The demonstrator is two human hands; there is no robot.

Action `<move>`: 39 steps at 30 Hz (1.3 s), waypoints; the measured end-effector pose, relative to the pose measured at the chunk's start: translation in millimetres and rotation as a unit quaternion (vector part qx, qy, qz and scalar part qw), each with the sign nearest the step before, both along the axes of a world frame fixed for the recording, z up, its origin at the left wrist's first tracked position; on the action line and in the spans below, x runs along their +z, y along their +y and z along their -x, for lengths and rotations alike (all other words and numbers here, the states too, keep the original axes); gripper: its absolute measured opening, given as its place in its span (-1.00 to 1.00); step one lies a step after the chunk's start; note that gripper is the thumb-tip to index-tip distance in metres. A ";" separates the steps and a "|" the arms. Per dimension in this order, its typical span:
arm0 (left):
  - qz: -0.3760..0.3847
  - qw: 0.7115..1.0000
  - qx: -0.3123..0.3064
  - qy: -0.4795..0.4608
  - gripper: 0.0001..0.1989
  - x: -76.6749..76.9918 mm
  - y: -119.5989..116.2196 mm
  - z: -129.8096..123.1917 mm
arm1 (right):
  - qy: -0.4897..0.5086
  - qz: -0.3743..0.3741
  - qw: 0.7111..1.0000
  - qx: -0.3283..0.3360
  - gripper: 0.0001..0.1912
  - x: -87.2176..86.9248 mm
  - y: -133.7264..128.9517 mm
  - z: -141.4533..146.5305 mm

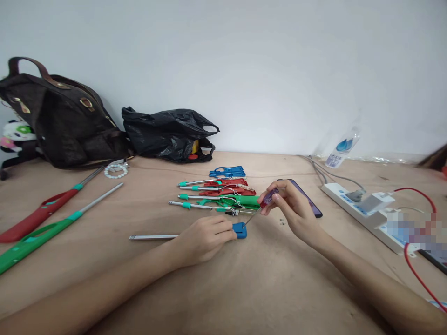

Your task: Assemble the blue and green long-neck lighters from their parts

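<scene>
Head view: left hand (204,239) fingers clamp blue lighter (239,230); right hand (291,209) fingers pinch screwdriver (268,198)

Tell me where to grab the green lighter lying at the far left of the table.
Grip the green lighter at its thick plastic handle, coming from above. It lies flat, apart from the red lighter beside it, and the handle is wider than the thin metal tube, which would likely slip.

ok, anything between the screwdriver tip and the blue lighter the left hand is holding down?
Nothing visible. The right hand holds the screwdriver, its thin shaft running down-left over bare table to the blue lighter under the left hand. The pile of lighters lies behind, clear of that line.
</scene>
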State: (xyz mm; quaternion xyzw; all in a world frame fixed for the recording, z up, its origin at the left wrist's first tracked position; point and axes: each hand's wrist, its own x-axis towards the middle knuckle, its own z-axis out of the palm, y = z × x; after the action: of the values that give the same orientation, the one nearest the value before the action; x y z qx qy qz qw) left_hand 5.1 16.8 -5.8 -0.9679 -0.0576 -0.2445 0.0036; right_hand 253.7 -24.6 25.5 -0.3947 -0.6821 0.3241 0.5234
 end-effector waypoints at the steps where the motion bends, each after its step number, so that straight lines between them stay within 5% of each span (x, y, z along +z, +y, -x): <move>1: -0.003 1.000 -0.001 -0.003 -0.72 0.0 0.0 0.0 | -0.016 -0.008 1.000 0.000 -0.76 0.5 -0.3 -0.4; 6: -0.004 1.000 -0.001 0.002 -0.72 -0.8 0.1 0.4 | -0.187 -0.094 0.977 -0.050 -0.81 13.3 2.0 3.9; 14: 0.005 1.000 0.005 0.009 -0.72 -2.7 0.5 1.2 | -0.485 -0.225 0.839 -0.106 -0.65 46.7 17.7 28.2; 18: 0.003 1.000 0.000 0.013 -0.73 -2.4 0.5 1.3 | -0.554 -0.227 0.799 -0.054 -0.75 60.7 15.4 33.2; 22: -0.002 1.000 0.006 0.011 -0.71 -1.9 0.0 1.0 | -0.608 -0.212 0.762 -0.070 -0.72 67.4 9.6 32.0; 27: -0.004 1.000 0.002 0.011 -0.72 -0.9 -0.3 0.5 | -0.590 -0.217 0.778 -0.007 -0.88 69.8 4.3 32.2; 32: -0.008 1.000 0.005 0.011 -0.72 -2.1 0.7 0.5 | -0.601 -0.213 0.770 0.004 -0.75 66.1 7.1 36.6; 39: -0.007 1.000 0.004 0.016 -0.72 -2.2 0.5 0.9 | -0.558 -0.192 0.807 0.033 -0.99 63.2 2.2 38.0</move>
State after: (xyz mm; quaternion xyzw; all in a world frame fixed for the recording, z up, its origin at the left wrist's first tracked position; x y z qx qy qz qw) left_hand 4.2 17.3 -8.0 -0.9715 -0.0594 -0.2293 0.0121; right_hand 215.7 -22.3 88.7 -0.3766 -0.9173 -0.0724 0.1073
